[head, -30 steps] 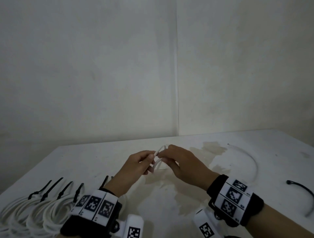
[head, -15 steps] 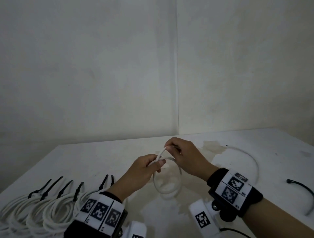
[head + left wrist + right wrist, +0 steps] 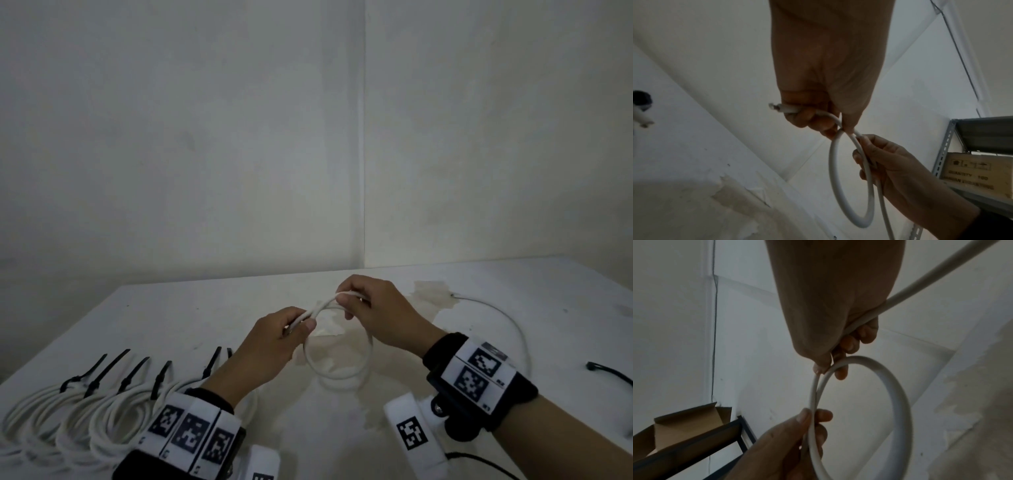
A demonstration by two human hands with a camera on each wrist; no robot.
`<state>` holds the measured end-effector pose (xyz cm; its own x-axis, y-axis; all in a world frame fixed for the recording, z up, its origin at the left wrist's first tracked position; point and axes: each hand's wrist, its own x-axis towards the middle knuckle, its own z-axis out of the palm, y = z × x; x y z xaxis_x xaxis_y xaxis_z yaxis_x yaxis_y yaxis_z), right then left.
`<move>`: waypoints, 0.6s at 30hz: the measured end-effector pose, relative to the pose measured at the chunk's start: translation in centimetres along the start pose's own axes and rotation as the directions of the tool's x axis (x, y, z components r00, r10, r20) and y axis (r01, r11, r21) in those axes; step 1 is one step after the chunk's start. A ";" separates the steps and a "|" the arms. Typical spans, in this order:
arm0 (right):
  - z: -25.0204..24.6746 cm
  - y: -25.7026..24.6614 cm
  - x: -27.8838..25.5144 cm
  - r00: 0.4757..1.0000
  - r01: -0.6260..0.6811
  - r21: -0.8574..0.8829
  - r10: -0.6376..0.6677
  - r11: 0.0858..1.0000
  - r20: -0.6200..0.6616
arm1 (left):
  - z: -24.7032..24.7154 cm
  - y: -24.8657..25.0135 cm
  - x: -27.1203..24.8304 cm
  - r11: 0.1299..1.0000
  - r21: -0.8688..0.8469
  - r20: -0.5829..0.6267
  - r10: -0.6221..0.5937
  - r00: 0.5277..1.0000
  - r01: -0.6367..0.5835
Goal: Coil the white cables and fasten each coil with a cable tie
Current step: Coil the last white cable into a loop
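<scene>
A white cable (image 3: 337, 375) hangs in one round loop between my hands above the white table (image 3: 205, 308). My left hand (image 3: 294, 323) pinches the cable near its plug end (image 3: 777, 108), where the loop (image 3: 851, 211) closes. My right hand (image 3: 352, 301) grips the cable just beyond, thumb on top. The cable's loose tail (image 3: 510, 329) curves over the table to the right and ends near a stain. The right wrist view shows the loop (image 3: 902, 395) below my right fingers, with my left hand (image 3: 807, 421) pinching it lower down.
Several coiled white cables (image 3: 75, 421) fastened with black ties (image 3: 128, 375) lie in a row at the table's front left. One loose black cable tie (image 3: 613, 373) lies at the right edge. Walls meet behind the table. A metal shelf (image 3: 941, 155) holds a cardboard box.
A loop of cable has formed and grown between my hands. My right hand rose and drew more cable along, and the tail on the table slid.
</scene>
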<state>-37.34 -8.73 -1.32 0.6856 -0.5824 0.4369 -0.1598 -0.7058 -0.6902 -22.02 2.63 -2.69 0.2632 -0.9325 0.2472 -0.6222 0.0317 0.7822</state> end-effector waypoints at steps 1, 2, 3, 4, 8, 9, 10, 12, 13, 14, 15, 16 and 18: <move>0.3 0.2 -0.1 1.000 -0.003 0.004 0.003 1.000 -0.005 | 0.1 -0.2 0.0 0.998 0.053 -0.005 0.015 1.000 -0.015; 0.5 0.3 -0.2 1.000 -0.006 0.008 0.006 1.000 -0.014 | 0.2 -0.2 0.0 0.996 0.084 -0.010 0.030 1.000 -0.029; 0.7 0.3 -0.3 1.000 -0.005 0.015 0.005 1.000 -0.025 | 0.3 -0.1 0.0 0.995 0.094 -0.013 0.041 0.999 -0.040; 0.9 0.3 -0.4 0.999 -0.006 0.022 0.007 1.000 -0.034 | 0.4 0.0 0.1 0.994 0.095 -0.015 0.048 0.999 -0.046; 0.3 -0.1 -0.4 0.998 -0.040 0.078 0.036 0.996 0.049 | 0.2 0.2 0.3 0.984 0.162 -0.064 0.080 0.995 -0.069; 0.2 -0.2 -0.4 0.996 -0.029 0.069 0.023 0.997 0.086 | 0.1 0.3 0.3 0.981 0.174 -0.071 0.093 0.993 -0.080; 0.1 -0.3 -0.3 0.993 -0.015 0.045 0.010 0.999 0.115 | 0.1 0.4 0.2 0.979 0.179 -0.067 0.108 0.992 -0.094; -0.1 -0.5 0.0 0.991 -0.003 0.001 0.003 1.000 0.134 | 0.3 0.5 0.0 0.976 0.177 -0.045 0.135 0.990 -0.125; -0.2 -0.5 0.1 0.992 -0.005 -0.012 0.007 1.000 0.129 | 0.4 0.4 0.0 0.974 0.177 -0.043 0.147 0.988 -0.138; -0.2 -0.6 0.3 0.992 -0.008 -0.018 0.010 1.000 0.123 | 0.3 0.4 0.1 0.975 0.171 -0.053 0.153 0.987 -0.142; -0.3 -0.7 0.3 0.993 -0.017 -0.010 0.018 1.000 0.115 | 0.2 0.3 0.1 0.978 0.154 -0.067 0.150 0.986 -0.138; -0.3 -0.8 0.4 0.994 -0.038 0.016 0.036 0.999 0.102 | 0.1 0.2 0.0 0.983 0.128 -0.077 0.143 0.987 -0.132; -0.7 -0.8 0.4 0.993 -0.100 0.092 0.095 0.991 0.066 | -0.2 0.3 -0.1 0.988 0.092 -0.077 0.133 0.988 -0.126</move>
<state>-37.44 -8.72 -0.14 0.7126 -0.6187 0.3308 -0.1617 -0.6036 -0.7807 -22.11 2.80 -2.40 0.2341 -0.8894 0.3926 -0.7157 0.1157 0.6888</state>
